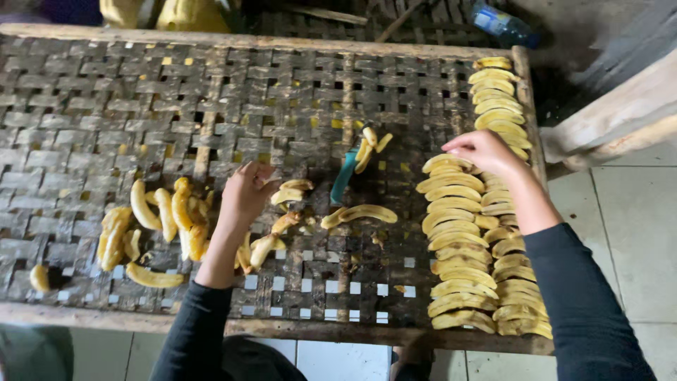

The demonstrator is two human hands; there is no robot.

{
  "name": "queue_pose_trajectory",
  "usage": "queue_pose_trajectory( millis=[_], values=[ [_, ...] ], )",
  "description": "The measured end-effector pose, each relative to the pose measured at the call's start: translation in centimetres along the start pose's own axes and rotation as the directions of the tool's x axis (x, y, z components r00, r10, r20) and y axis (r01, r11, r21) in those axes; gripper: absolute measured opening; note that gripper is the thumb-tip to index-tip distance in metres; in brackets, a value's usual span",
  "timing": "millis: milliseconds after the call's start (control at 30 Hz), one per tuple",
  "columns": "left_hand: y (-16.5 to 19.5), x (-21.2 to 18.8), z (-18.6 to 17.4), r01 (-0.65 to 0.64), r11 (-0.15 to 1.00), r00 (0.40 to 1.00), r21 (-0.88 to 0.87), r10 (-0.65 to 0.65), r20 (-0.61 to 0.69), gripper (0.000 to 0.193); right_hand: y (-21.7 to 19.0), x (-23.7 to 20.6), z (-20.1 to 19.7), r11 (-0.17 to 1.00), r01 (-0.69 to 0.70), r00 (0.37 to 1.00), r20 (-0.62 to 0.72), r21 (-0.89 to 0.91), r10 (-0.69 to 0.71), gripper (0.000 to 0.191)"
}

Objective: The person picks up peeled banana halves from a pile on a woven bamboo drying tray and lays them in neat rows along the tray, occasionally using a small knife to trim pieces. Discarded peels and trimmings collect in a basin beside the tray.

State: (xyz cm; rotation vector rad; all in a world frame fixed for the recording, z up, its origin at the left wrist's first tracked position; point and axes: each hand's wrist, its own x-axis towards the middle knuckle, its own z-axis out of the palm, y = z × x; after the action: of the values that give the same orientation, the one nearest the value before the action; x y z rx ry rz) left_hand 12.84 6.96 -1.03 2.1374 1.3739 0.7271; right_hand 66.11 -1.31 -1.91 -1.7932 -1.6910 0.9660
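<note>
A woven bamboo rack (84,113) lies below me, with yellow banana slices on it. My left hand (247,192) rests on the rack's middle, its fingers closed on a banana slice (287,194) among loose pieces. My right hand (483,150) reaches to the right side and touches the top slice (447,164) of an overlapping row of slices (455,247). A second row (498,99) runs along the right edge. A teal-handled peeler (345,176) lies between my hands with slices on it.
A loose heap of peeled banana pieces (166,219) lies at the left front. A long slice (360,213) lies mid-rack. The rack's wooden front edge (331,331) borders a tiled floor (635,226). A plastic bottle (502,22) lies beyond the far right corner.
</note>
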Motion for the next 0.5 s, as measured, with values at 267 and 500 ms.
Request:
queue_pose_trajectory(
  millis=[267, 500],
  values=[
    [0.5, -0.2, 0.7, -0.114, 0.986, 0.977, 0.125, 0.088, 0.193, 0.057, -5.1, -1.0, 2.2, 0.996, 0.039, 0.955, -0.289, -0.078, -0.06, 0.021],
    [1.7, -5.7, -5.5, 0.18, 0.913, 0.852, 0.367, -0.331, 0.406, 0.068, -12.0, -1.9, 7.1, 0.985, 0.151, 0.976, -0.143, -0.083, -0.162, 0.02]
  ],
)
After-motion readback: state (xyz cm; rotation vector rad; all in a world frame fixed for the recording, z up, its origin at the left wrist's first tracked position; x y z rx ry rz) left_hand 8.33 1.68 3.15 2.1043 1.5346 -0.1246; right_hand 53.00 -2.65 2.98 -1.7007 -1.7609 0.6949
